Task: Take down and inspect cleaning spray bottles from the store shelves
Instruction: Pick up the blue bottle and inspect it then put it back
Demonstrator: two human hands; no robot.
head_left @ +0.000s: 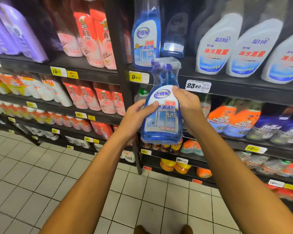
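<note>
I hold a blue glass-cleaner spray bottle (162, 114) upright in front of the shelves, its label facing me and its trigger head wrapped in clear plastic. My left hand (137, 115) grips its left side with the thumb across the label. My right hand (187, 103) grips its right side, thumb on the label's top edge. Behind it, a matching blue bottle (146, 36) stands on the upper shelf (227, 85), with a darker blue one (173, 36) beside it.
White spray bottles (216, 46) fill the upper shelf to the right. Orange-capped bottles (232, 119) sit on the shelf below. Red and pink refill pouches (95, 39) and purple bottles (19, 32) fill the left bay. A black upright (123, 81) divides the bays. Tiled floor (41, 174) lies below.
</note>
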